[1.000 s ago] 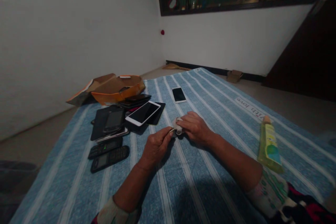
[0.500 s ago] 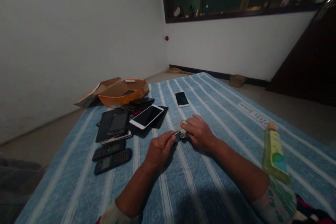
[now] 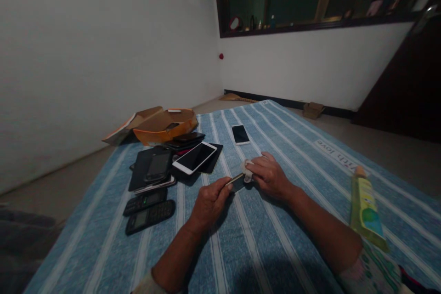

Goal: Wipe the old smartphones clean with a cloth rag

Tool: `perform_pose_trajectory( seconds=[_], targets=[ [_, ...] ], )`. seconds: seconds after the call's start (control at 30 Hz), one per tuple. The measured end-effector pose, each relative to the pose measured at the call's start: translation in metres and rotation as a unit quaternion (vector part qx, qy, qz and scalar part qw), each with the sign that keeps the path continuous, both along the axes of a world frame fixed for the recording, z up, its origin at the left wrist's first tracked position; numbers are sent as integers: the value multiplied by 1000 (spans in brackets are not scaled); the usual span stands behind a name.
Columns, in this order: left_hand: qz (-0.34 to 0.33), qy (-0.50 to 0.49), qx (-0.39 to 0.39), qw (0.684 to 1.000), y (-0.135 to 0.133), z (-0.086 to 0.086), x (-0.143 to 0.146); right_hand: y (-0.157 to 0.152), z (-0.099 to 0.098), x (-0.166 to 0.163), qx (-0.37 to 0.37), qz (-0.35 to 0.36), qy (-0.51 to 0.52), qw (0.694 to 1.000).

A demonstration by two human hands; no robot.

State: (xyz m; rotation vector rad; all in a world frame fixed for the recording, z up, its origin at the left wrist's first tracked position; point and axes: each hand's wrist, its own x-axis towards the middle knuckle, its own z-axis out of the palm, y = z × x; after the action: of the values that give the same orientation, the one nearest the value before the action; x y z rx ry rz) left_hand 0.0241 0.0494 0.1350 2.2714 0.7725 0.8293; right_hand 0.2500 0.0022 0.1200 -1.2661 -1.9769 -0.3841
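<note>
My left hand (image 3: 210, 203) pinches one end of a thin, flat, phone-like slab (image 3: 235, 178), seen nearly edge-on, low over the striped cloth. At the slab's other end, my right hand (image 3: 268, 175) grips a crumpled white wipe (image 3: 246, 171) against it; the fingers partly hide the wipe. Beyond the hands a white smartphone (image 3: 240, 134) lies flat with a dark screen. Another white smartphone (image 3: 195, 157) rests on a dark flat item to the left. Nearer on that side are two black keypad phones (image 3: 150, 217) (image 3: 144, 201), side by side.
An open orange cardboard box (image 3: 165, 134) stands at the far left by a stack of dark phones (image 3: 188, 138). At right, a bottle of yellow-green liquid (image 3: 367, 209) lies on the blue striped cloth (image 3: 303, 234). A dark door (image 3: 403, 82) slants at the right edge.
My right hand and the wipe have shifted slightly right, away from my left hand, so more of the slab shows between them. The whole view has also shifted a little.
</note>
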Motion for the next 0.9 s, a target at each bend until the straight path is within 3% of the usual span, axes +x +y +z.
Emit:
perform_pose_trajectory(
  seconds=[0.2, 0.57, 0.77, 0.9],
  targets=[
    [-12, -10, -45, 999, 2, -2, -2, -3, 2, -14, -7, 12, -11, 1000],
    [-101, -56, -274, 955, 16, 0, -16, -4, 5, -45, 0, 49, -14, 999],
    [-82, -54, -298, 949, 19, 0, -15, -5, 6, -59, 0, 60, -23, 998],
    [-83, -62, -305, 947, 19, -2, -15, -3, 6, -50, -16, 60, -35, 997]
  ],
)
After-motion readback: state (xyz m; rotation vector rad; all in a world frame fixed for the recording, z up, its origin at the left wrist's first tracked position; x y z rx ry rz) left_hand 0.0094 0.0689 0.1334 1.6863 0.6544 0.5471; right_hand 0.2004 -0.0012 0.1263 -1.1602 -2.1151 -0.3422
